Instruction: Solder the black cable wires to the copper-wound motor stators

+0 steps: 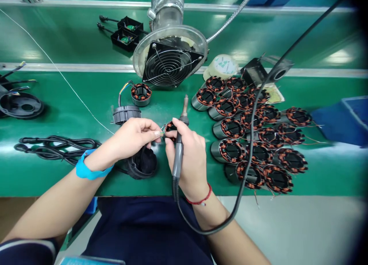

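My right hand point(188, 154) is closed around a soldering iron point(178, 154), whose tip points away toward the fan. Between my hands sits a motor stator point(169, 127) with copper windings, mostly hidden by my right fingers. My left hand point(133, 136) pinches thin wires point(162, 134) at the stator's edge, and my right thumb and fingertips are close to them. Below my left hand lies a black round housing point(142, 163). A grey ribbed motor cover point(126, 113) stands just beyond that hand. Behind it is another stator point(141, 94) with coloured leads.
Several wound stators point(231, 127) stand in rows at right. A fume extractor fan point(169, 64) hangs ahead. Coiled black cables point(57, 148) lie at left. The iron's cord point(253, 119) loops across the right side. A thin pale wire point(61, 75) runs toward my left hand.
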`<state>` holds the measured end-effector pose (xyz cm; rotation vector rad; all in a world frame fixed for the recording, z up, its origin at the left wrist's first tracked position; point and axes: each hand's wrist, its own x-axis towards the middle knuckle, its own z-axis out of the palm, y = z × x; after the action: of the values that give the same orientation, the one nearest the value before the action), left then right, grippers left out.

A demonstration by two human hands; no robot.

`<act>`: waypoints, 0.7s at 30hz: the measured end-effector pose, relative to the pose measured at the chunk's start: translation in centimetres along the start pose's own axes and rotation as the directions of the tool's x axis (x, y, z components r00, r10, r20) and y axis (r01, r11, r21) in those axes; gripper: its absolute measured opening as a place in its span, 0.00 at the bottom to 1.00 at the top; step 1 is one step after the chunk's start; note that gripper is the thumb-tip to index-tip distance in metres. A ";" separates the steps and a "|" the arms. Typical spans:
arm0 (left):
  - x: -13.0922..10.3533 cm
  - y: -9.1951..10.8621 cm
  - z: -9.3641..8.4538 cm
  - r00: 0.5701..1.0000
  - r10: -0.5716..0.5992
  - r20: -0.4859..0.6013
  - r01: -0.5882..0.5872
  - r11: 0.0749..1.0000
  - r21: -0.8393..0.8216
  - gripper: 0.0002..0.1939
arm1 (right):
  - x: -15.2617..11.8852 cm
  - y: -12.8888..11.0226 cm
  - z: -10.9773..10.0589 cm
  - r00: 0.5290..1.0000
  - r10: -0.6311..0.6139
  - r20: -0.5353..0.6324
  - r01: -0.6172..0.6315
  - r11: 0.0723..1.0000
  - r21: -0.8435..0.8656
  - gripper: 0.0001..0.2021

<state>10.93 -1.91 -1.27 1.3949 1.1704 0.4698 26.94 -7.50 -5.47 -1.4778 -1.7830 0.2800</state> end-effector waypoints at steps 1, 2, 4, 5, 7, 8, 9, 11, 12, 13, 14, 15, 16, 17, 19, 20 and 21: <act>0.0 0.1 0.0 1.000 -0.003 0.004 0.003 1.000 -0.017 0.08 | 0.0 -0.1 0.1 1.000 0.012 -0.002 -0.012 1.000 0.003 0.20; 0.0 0.1 0.0 1.000 -0.003 0.005 0.003 1.000 -0.030 0.08 | 0.0 -0.2 0.2 1.000 0.020 -0.006 -0.020 1.000 0.008 0.19; -0.1 0.1 0.0 1.000 0.001 -0.006 -0.002 0.999 -0.037 0.08 | 0.0 -0.2 0.2 1.000 0.026 -0.006 -0.026 0.999 0.040 0.20; -0.2 0.0 0.1 1.000 0.002 -0.023 -0.003 1.000 -0.030 0.08 | 0.1 -0.1 0.2 1.000 0.022 -0.001 -0.022 0.997 0.070 0.21; -0.2 -0.3 0.1 0.996 0.022 -0.083 -0.021 1.000 0.017 0.08 | 0.1 0.0 0.2 1.000 0.009 0.011 -0.011 0.989 0.147 0.22; -0.3 -0.4 0.2 0.990 0.065 -0.126 -0.058 0.996 0.060 0.07 | 0.2 0.1 0.2 1.000 0.000 0.015 -0.003 0.982 0.190 0.22; -0.3 -0.5 0.2 0.976 0.134 -0.173 -0.115 0.987 0.115 0.07 | 0.2 0.2 0.1 1.000 -0.004 0.017 0.000 0.973 0.233 0.22; -0.5 -0.7 0.3 0.920 0.310 -0.241 -0.249 0.935 0.251 0.07 | 0.3 0.4 0.1 1.000 0.002 0.013 -0.006 0.951 0.308 0.22; -0.6 -0.8 0.3 0.885 0.391 -0.251 -0.304 0.896 0.323 0.08 | 0.3 0.5 0.1 1.000 0.009 0.007 -0.011 0.940 0.340 0.22; -0.8 -0.7 0.4 0.859 0.452 -0.240 -0.342 0.855 0.389 0.08 | 0.4 0.5 0.0 1.000 0.014 0.003 -0.014 0.930 0.368 0.23; -0.9 -0.6 0.4 0.843 0.495 -0.210 -0.368 0.816 0.447 0.09 | 0.4 0.6 0.0 1.000 0.017 0.000 -0.015 0.921 0.390 0.24; -1.1 -0.5 0.4 0.833 0.526 -0.170 -0.390 0.777 0.494 0.09 | 0.4 0.7 0.0 1.000 0.013 -0.003 -0.011 0.913 0.407 0.25; -1.2 -0.4 0.4 0.824 0.552 -0.129 -0.413 0.740 0.531 0.09 | 0.5 0.8 -0.1 1.000 0.005 -0.006 -0.002 0.908 0.419 0.25; -1.3 -0.3 0.5 0.814 0.573 -0.095 -0.434 0.709 0.555 0.09 | 0.5 0.8 -0.1 1.000 -0.001 -0.010 0.005 0.905 0.425 0.25; -1.5 -0.1 0.6 0.801 0.596 -0.051 -0.464 0.673 0.576 0.07 | 0.6 0.9 -0.3 1.000 -0.011 -0.010 0.014 0.906 0.422 0.25; -1.5 -0.1 0.6 0.798 0.601 -0.042 -0.470 0.665 0.580 0.06 | 0.7 1.0 -0.4 1.000 -0.019 -0.006 0.020 0.908 0.419 0.25; -1.5 -0.1 0.6 0.798 0.601 -0.035 -0.472 0.661 0.583 0.06 | 0.7 1.0 -0.4 1.000 -0.030 0.000 0.027 0.908 0.419 0.26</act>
<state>10.80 -3.49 -0.93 2.2826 1.0941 0.7689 27.98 -6.66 -5.50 -1.1419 -1.6201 0.6130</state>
